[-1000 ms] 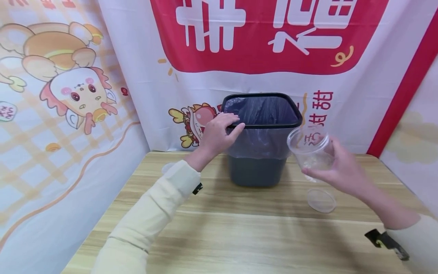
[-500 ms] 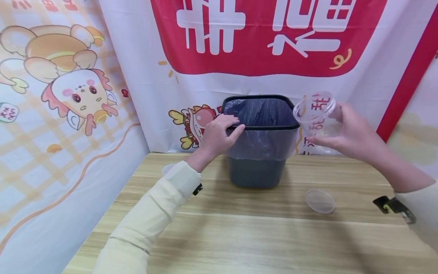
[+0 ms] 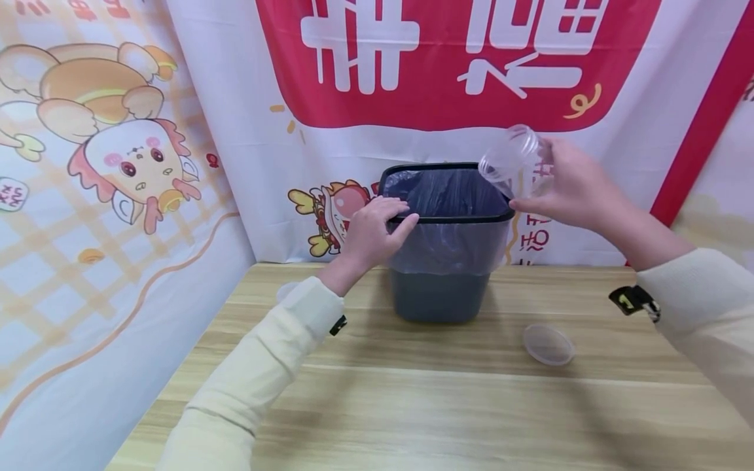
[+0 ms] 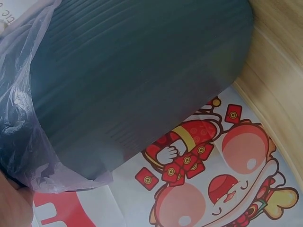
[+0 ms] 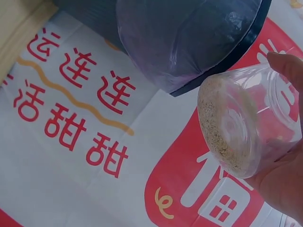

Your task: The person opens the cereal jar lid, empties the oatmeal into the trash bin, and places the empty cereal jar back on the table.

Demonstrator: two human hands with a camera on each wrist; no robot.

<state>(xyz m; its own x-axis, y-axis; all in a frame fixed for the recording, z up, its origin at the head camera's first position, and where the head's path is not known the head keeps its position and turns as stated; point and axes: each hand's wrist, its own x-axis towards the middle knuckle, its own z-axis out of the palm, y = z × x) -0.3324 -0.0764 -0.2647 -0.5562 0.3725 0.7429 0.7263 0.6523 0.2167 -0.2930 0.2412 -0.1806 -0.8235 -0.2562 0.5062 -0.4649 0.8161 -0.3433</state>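
Head view: left hand (image 3: 372,237) resting on the rim of the trash bin (image 3: 438,297), fingers loosely extended, thumb spread, while the right hand (image 3: 580,186) grips a clear plastic tub (image 3: 514,162), tipped at the bin's right edge. Left wrist: the liner (image 4: 19,113) drapes outside the bin; right wrist, tan grainy material (image 5: 218,127) lies inside the tub's base!
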